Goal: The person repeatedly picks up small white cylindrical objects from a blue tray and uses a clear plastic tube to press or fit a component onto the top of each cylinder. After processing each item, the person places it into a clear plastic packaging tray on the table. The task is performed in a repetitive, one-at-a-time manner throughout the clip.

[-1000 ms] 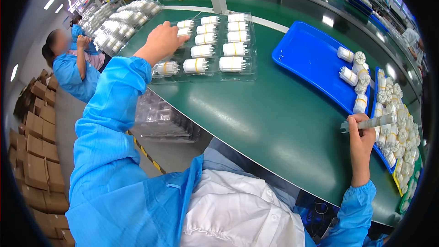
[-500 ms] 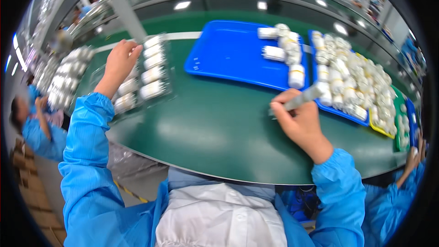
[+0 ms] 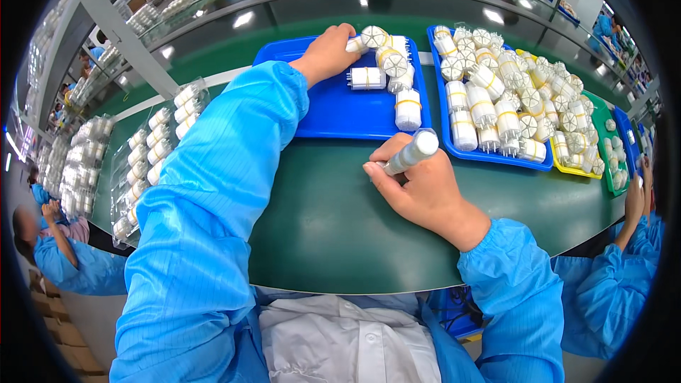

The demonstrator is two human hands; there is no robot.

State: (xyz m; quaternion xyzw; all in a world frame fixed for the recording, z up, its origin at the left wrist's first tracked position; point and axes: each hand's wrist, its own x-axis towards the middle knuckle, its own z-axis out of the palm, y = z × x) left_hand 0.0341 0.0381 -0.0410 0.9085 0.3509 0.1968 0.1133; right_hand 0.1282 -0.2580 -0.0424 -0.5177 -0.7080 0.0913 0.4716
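Directions are taken from the centre of the view. The left hand is at 12 o'clock, over the far rim of the near blue tray. Its fingers are bent against a white cylinder; whether they grip it cannot be told, as the hand covers part of it. The right hand is at 3 o'clock, above the green worktable. Its fingers are closed, pen-fashion, on a translucent tool whose round white end points towards 1 o'clock.

Within the near blue tray, the cylinders are gathered on its 3 o'clock side. One lying cylinder has its pins towards 9 o'clock. A yellow-banded cylinder stands at the tray's 4 o'clock corner, apart from the tool.

At 2 o'clock, a full blue tray carries heaped white cylinders. Beside it are a yellow tray, also heaped, and a green tray with fewer pieces. Between 9 and 10 o'clock, clear plastic trays hold cylinders in rows. A co-worker's blue sleeve is visible at 4 o'clock
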